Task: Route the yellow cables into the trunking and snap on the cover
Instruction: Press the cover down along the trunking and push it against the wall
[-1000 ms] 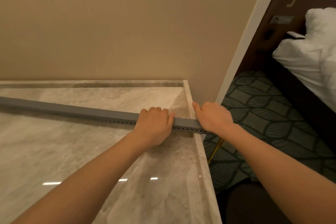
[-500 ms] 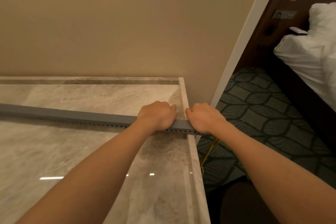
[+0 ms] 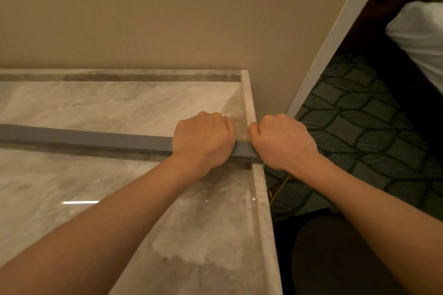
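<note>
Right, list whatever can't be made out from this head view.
- Trunking: far end cut off by the left frame edge.
- Trunking's near end: hidden under the right hand.
- Cover seating: hidden under the left hand.
- Yellow cable: only a short stretch shows below the marble top.

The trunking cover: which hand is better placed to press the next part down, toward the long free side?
Probably the left. The left hand sits on the trunking beside its uncovered run, while the right hand is at the end by the counter edge.
</note>
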A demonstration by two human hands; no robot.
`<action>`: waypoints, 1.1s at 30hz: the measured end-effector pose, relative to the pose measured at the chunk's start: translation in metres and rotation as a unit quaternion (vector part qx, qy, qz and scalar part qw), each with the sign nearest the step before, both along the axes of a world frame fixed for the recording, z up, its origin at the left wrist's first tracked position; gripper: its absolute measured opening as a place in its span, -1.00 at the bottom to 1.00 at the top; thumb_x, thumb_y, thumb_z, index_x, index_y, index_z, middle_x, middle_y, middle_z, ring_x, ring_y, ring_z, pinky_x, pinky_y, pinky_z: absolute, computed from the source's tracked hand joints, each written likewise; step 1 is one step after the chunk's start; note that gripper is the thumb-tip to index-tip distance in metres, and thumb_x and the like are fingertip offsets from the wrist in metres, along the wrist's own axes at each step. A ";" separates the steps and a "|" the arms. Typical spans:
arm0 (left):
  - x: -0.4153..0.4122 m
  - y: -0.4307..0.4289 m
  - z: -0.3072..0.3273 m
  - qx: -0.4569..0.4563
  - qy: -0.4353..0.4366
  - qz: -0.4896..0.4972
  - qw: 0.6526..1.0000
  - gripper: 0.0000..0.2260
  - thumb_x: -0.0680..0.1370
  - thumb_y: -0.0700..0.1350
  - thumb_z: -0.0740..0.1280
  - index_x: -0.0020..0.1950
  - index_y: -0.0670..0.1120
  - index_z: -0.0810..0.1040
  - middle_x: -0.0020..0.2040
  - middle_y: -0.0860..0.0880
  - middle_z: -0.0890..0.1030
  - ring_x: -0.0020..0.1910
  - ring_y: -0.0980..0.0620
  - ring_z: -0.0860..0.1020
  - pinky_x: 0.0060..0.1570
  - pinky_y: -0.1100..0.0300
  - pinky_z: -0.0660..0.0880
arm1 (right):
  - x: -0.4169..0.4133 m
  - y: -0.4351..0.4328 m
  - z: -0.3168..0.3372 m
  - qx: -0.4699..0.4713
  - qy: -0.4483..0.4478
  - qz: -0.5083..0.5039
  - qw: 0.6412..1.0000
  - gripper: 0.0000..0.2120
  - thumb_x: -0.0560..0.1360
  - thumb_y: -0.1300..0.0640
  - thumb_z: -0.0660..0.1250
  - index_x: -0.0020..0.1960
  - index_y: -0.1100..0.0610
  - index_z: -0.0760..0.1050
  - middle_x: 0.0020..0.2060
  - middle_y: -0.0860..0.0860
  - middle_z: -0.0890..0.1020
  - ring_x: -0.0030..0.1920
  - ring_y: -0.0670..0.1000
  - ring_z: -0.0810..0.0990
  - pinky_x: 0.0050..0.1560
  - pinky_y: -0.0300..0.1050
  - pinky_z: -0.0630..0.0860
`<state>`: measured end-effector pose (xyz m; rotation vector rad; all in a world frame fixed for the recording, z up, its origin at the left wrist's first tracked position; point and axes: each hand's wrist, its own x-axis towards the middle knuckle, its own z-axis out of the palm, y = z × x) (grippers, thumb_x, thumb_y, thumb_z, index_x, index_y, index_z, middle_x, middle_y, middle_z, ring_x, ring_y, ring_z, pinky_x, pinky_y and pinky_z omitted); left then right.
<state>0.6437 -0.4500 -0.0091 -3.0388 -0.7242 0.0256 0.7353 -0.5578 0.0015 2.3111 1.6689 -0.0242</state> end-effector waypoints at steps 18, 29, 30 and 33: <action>0.010 -0.022 0.013 -0.075 0.066 0.034 0.994 -0.71 0.63 -0.07 -0.05 0.11 -0.02 0.46 0.10 -0.08 0.56 0.04 -0.12 0.50 -0.13 0.09 0.30 | 0.002 -0.002 -0.013 0.124 0.086 -0.097 0.984 -0.66 0.58 0.04 -0.01 -0.14 0.17 0.46 -0.25 0.08 0.49 -0.11 0.20 0.57 -0.37 -0.07 0.26; 0.025 -0.049 0.007 -0.083 -0.046 0.101 0.990 -0.49 0.63 0.11 -0.08 -0.07 -0.15 0.57 -0.08 -0.14 0.62 -0.14 -0.13 0.55 -0.20 0.11 0.31 | 0.021 -0.023 0.000 0.058 0.012 -0.018 0.998 -0.71 0.62 0.06 0.01 0.28 0.14 0.30 -0.08 0.11 0.54 -0.09 0.16 0.56 -0.33 -0.03 0.42; 0.024 -0.049 0.007 -0.074 -0.052 0.100 0.991 -0.50 0.63 0.10 -0.08 -0.10 -0.14 0.57 -0.10 -0.13 0.61 -0.20 -0.12 0.51 -0.22 0.12 0.31 | 0.019 -0.023 -0.001 0.064 0.000 -0.009 0.998 -0.70 0.62 0.07 0.02 0.29 0.16 0.29 -0.08 0.11 0.55 -0.10 0.16 0.57 -0.36 -0.04 0.39; 0.024 -0.050 0.004 -0.060 -0.059 0.101 0.991 -0.54 0.63 0.08 -0.07 -0.13 -0.11 0.54 -0.18 -0.10 0.57 -0.29 -0.05 0.39 -0.27 0.13 0.26 | 0.016 -0.028 -0.003 0.091 -0.013 -0.017 0.996 -0.74 0.64 0.07 0.00 0.19 0.16 0.37 -0.21 0.05 0.52 -0.19 0.11 0.57 -0.39 -0.06 0.40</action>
